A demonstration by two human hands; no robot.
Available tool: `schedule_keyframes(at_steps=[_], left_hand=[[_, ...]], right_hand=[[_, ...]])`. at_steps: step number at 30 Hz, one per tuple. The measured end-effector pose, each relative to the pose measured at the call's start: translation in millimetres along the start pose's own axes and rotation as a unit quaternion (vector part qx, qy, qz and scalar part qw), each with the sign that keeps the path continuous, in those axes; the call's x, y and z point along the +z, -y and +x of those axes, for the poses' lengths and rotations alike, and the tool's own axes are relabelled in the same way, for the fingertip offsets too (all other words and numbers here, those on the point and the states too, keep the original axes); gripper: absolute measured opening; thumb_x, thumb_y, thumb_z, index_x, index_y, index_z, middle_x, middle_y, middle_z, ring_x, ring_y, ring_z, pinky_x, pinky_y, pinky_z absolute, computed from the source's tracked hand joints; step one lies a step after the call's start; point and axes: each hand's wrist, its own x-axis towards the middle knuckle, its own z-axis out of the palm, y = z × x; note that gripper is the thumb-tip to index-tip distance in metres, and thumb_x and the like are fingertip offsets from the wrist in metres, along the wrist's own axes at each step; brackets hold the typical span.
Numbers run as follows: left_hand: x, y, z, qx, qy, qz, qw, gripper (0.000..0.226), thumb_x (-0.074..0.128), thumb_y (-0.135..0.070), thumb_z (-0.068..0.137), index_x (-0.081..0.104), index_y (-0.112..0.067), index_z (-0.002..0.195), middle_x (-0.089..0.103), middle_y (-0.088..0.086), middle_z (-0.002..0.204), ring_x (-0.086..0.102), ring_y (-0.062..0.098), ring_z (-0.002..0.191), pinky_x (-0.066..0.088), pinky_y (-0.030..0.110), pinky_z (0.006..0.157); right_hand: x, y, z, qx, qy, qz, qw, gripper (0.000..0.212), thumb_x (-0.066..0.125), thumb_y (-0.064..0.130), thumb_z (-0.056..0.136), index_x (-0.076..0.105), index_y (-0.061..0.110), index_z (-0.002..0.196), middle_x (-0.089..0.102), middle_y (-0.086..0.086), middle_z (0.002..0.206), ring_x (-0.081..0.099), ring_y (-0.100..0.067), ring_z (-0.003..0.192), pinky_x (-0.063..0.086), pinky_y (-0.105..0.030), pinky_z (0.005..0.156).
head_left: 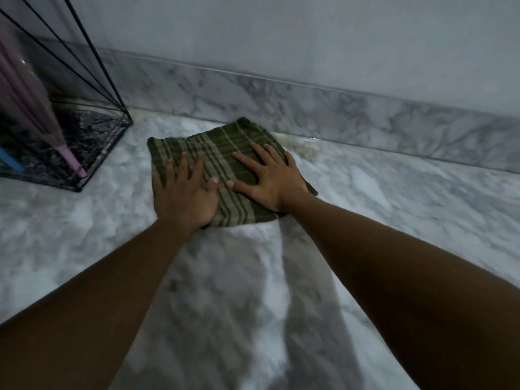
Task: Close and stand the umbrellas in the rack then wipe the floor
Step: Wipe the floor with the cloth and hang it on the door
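A green cloth with pale stripes [222, 147] lies flat on the marble floor [394, 204] close to the wall. My left hand [183, 192] presses on its left part with spread, straight fingers. My right hand [267, 178] presses flat on its right part, fingers spread too. At the far left stands a black wire rack [107, 142] with a dark base. A closed pink umbrella [31, 108] stands in it, tip down, and a blue tip [11, 161] of another shows at the frame's edge.
A marble skirting [337, 111] runs along the pale wall just behind the cloth. A yellowish stain [305, 152] marks the floor right of the cloth, by the skirting. Open marble floor stretches to the right and toward me.
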Motion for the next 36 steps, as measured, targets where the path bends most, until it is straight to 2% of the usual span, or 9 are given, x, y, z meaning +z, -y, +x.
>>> schedule_keyframes(at_steps=[3, 9, 14, 18, 21, 25, 36], left_hand=[[3, -34, 19, 0.023, 0.014, 0.004, 1.0, 0.064, 0.01, -0.058, 0.101, -0.003, -0.035, 0.159, -0.007, -0.002, 0.169, -0.007, 0.026, 0.155, -0.006, 0.051, 0.123], [8, -103, 14, 0.099, 0.028, 0.011, 0.995, 0.062, 0.013, -0.056, 0.101, 0.003, -0.035, 0.159, -0.006, -0.004, 0.169, -0.007, 0.026, 0.155, -0.008, 0.052, 0.122], [13, -149, -1, 0.153, 0.035, 0.0, 0.988, 0.06, 0.013, -0.05, 0.103, 0.003, -0.034, 0.159, -0.007, -0.004, 0.169, -0.009, 0.026, 0.154, -0.009, 0.052, 0.122], [18, -165, -14, 0.214, 0.037, -0.002, 0.976, 0.061, 0.016, -0.051, 0.103, 0.004, -0.033, 0.16, -0.006, -0.004, 0.169, -0.009, 0.025, 0.154, -0.011, 0.051, 0.122], [21, -173, -25, 0.252, 0.039, 0.004, 0.967, 0.062, 0.017, -0.052, 0.103, 0.004, -0.032, 0.16, -0.005, -0.003, 0.169, -0.007, 0.026, 0.155, -0.009, 0.053, 0.121], [23, -182, -45, 0.287, 0.037, 0.006, 0.957, 0.062, 0.016, -0.053, 0.102, 0.004, -0.032, 0.16, -0.004, -0.003, 0.169, -0.008, 0.026, 0.154, -0.008, 0.053, 0.122], [31, -175, -119, 0.311, 0.041, -0.012, 0.95, 0.063, 0.016, -0.055, 0.101, 0.004, -0.034, 0.16, -0.002, -0.002, 0.169, -0.005, 0.025, 0.155, -0.006, 0.052, 0.122]], right_hand=[[-4, -32, 5, 0.031, -0.02, 0.005, 0.999, 0.08, 0.019, 0.089, 0.084, 0.014, 0.053, 0.155, 0.007, 0.007, 0.17, 0.003, -0.018, 0.156, 0.003, -0.051, 0.124], [-12, -98, -23, 0.095, -0.054, 0.0, 0.994, 0.088, 0.021, 0.093, 0.079, 0.02, 0.049, 0.155, 0.015, 0.007, 0.168, 0.009, -0.018, 0.155, 0.009, -0.047, 0.124], [-10, -125, -50, 0.195, -0.077, 0.011, 0.978, 0.096, 0.016, 0.096, 0.075, 0.019, 0.046, 0.156, 0.015, 0.004, 0.169, 0.01, -0.021, 0.155, 0.011, -0.054, 0.122], [-10, -134, -72, 0.261, -0.084, 0.035, 0.961, 0.095, 0.011, 0.096, 0.075, 0.022, 0.046, 0.155, 0.013, 0.005, 0.169, 0.007, -0.021, 0.156, -0.002, -0.062, 0.121], [-10, -139, -94, 0.277, -0.09, 0.032, 0.956, 0.095, 0.011, 0.095, 0.077, 0.021, 0.044, 0.156, 0.012, 0.003, 0.169, 0.005, -0.02, 0.156, -0.008, -0.063, 0.12], [-9, -144, -132, 0.296, -0.082, 0.023, 0.952, 0.093, 0.011, 0.093, 0.079, 0.016, 0.044, 0.158, 0.01, 0.003, 0.17, 0.004, -0.02, 0.156, -0.007, -0.062, 0.12], [5, -111, -234, 0.314, -0.06, 0.009, 0.947, 0.091, 0.011, 0.091, 0.082, 0.007, 0.043, 0.159, 0.003, 0.003, 0.17, -0.001, -0.019, 0.156, -0.007, -0.057, 0.123]])
